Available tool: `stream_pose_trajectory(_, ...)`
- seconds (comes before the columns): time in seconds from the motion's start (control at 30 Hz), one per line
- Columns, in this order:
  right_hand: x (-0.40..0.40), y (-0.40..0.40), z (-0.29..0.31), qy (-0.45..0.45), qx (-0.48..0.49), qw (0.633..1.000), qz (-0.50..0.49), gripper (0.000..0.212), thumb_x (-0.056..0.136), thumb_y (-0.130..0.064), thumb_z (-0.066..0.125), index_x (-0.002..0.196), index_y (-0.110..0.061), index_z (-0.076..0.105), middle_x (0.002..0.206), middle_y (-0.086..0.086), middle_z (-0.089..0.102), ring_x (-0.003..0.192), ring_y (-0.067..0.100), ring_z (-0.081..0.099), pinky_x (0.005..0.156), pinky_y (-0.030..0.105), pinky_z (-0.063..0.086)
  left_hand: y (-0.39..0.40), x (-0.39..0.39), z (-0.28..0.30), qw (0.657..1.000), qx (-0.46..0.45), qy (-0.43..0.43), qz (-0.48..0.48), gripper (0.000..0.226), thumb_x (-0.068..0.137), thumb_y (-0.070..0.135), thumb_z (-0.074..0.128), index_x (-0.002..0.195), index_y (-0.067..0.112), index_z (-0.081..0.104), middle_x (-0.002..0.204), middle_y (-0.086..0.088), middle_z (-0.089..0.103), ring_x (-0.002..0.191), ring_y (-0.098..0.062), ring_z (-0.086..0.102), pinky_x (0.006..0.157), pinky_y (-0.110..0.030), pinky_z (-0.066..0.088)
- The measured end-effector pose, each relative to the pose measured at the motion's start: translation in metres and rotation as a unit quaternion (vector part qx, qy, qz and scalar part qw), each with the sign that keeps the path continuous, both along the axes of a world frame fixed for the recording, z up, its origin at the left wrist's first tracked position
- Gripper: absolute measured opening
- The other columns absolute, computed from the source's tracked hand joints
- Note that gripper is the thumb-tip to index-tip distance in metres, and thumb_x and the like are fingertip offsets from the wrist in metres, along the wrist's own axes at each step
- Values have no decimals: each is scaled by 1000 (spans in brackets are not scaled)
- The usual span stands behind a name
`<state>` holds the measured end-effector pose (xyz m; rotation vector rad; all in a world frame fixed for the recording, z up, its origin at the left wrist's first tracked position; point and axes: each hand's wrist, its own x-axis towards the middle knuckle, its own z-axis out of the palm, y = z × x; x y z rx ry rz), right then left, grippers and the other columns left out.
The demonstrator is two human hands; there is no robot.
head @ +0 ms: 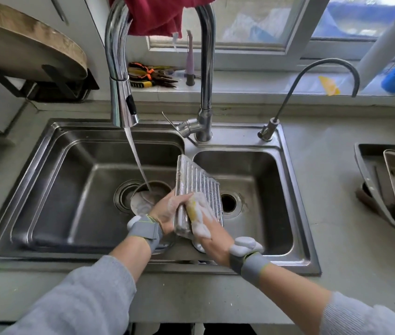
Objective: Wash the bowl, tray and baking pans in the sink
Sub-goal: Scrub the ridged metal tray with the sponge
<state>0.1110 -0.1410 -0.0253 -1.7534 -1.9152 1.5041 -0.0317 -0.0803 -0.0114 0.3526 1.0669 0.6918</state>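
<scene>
The sink [46, 151] has two basins, and the tap [121, 93] runs into the left one, onto a bowl [148, 198] over the drain. A ribbed tray [197, 189] is tilted above the divider. The left hand [167, 211] grips its near edge, fingers curled round it. The right hand [206, 221] presses a soapy sponge [193, 209] to the ribs, fingers apparently wrapped round it under foam. Scrubbing is under way; next, probably a rinse under the stream.
</scene>
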Motion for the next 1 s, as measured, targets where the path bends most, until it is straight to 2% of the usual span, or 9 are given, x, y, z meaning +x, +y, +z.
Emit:
stream_pose_trajectory(0.1, -2, 21, 9, 32, 45, 998, -19, 51, 91, -27, 35, 142, -21, 32, 146, 9, 36, 136, 24, 35, 113, 38, 30, -2, -4, 7, 999, 32, 20, 13, 52, 81, -14, 50, 127, 11, 50, 99, -19, 63, 88, -32, 64, 72, -42, 58)
stream_pose_trajectory(0.23, -5, 69, 13, 31, 78, 996, -8, 30, 92, -37, 20, 117, -47, 34, 137, -21, 26, 141, 2, 14, 119, 38, 11, -7, -38, 27, 997, 35, 60, 41, 48, 87, -15, 38, 124, 12, 52, 110, -21, 63, 103, -37, 61, 88, -51, 50)
stream_pose_trajectory(0.37, -14, 95, 27, 50, 10, 999, 15, 25, 91, -38, 16, 97, -36, 41, 125, -7, 44, 119, 8, 39, 102, 33, 32, -27, -90, 61, 992, 37, 96, 70, 24, 86, -11, 43, 101, 3, 56, 70, -13, 71, 63, -24, 70, 58, -38, 60)
stream_pose_trajectory(0.5, -39, 115, 23, 18, 40, 998, -41, 29, 98, -27, 39, 123, -19, 51, 125, 4, 59, 119, 28, 53, 96, 37, 40, -39, -138, 92, 985, 49, 147, 78, 15, 77, -4, 52, 89, 3, 56, 69, -13, 65, 52, -19, 66, 51, -30, 58)
stream_pose_trajectory(0.63, -57, 132, 28, 39, 19, 998, -43, 49, 91, -47, 27, 140, -45, 36, 145, -25, 38, 136, 6, 36, 117, 33, 22, -33, -173, 95, 973, 16, 219, 71, 27, 78, -11, 50, 105, -15, 48, 51, -5, 62, 43, -15, 62, 41, -26, 51)
stream_pose_trajectory(0.73, -64, 137, 29, 62, 47, 995, -54, 57, 90, -27, 31, 146, -36, 34, 149, -19, 35, 138, 6, 32, 117, 29, 22, -12, -185, 82, 964, 5, 266, 10, 40, 85, -14, 37, 117, 5, 50, 82, -14, 65, 67, -27, 66, 48, -31, 55)
stream_pose_trajectory(0.8, -66, 141, 23, 40, 76, 993, -80, 54, 92, -22, 32, 144, -34, 38, 148, -16, 39, 138, 10, 34, 113, 23, 21, 9, -182, 61, 935, 48, 347, -63, 36, 81, -9, 40, 112, 8, 50, 92, -16, 61, 75, -25, 61, 55, -29, 54)
stream_pose_trajectory(0.93, -65, 144, 17, 35, 75, 989, -126, 57, 86, -34, 30, 142, -37, 40, 146, -15, 42, 135, 14, 39, 110, 28, 26, 43, -149, 13, 800, 144, 526, -251, 27, 74, 5, 52, 100, 9, 56, 96, -14, 61, 88, -28, 58, 66, -30, 40)
stream_pose_trajectory(1.0, -65, 146, 15, 29, 76, 983, -164, 61, 79, -37, 28, 137, -33, 46, 137, -9, 52, 124, 19, 46, 102, 31, 33, 49, -127, -16, 787, 170, 526, -275, 33, 83, -6, 48, 113, 3, 58, 112, -18, 61, 107, -32, 58, 80, -34, 42)
